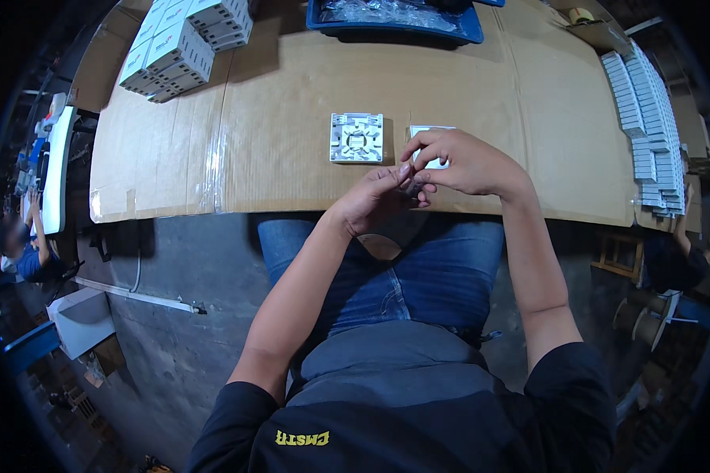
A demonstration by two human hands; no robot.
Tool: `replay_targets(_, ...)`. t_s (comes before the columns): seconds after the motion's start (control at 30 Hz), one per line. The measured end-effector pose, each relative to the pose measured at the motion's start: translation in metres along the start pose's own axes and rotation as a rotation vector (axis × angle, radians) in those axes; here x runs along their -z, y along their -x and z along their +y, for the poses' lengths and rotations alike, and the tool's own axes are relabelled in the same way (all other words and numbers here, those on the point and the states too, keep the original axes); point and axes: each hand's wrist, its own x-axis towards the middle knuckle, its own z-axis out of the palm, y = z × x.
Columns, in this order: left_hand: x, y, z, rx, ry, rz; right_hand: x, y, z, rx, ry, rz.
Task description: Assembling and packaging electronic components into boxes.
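My left hand (377, 197) and my right hand (469, 164) meet just above the table's near edge. Their fingertips pinch together around something small, perhaps a bit of clear plastic, which the fingers mostly hide. A white square plastic housing (356, 139) lies on the cardboard to the left of my hands, its inner ribs and round centre facing up. Partly covered by my right hand is another flat white piece (430, 128), and its kind cannot be made out.
Cardboard (284, 158) covers the table. White boxes (177, 55) are stacked at the far left, and tall stacks of white pieces (647, 118) line the right edge. A blue tray (472, 33) at the back holds clear plastic bags. Other people work at both sides.
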Motion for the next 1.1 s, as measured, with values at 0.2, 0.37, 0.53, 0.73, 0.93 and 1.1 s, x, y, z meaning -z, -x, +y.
replay_targets(0.2, 0.003, -0.001, 0.000, -0.002, 0.042, -0.044, -0.004, 0.004, -0.003, -0.184, -0.241, -0.080)
replay_targets(0.37, 0.004, -0.001, 0.000, 0.026, 0.041, -0.021, -0.002, 0.009, -0.001, -0.096, -0.121, 0.067)
replay_targets(0.53, 0.000, 0.000, 0.003, -0.006, 0.032, -0.042, -0.006, 0.004, -0.001, -0.078, -0.122, 0.025)
replay_targets(0.73, 0.006, 0.000, 0.001, -0.014, 0.008, -0.017, -0.019, -0.004, 0.016, -0.152, -0.511, -0.090)
replay_targets(0.93, 0.001, 0.002, 0.001, 0.002, 0.032, 0.013, -0.023, -0.001, 0.018, -0.152, -0.529, -0.116)
replay_targets(1.1, 0.005, 0.001, 0.001, -0.014, 0.004, 0.038, -0.022, -0.006, 0.013, -0.200, -0.453, -0.146)
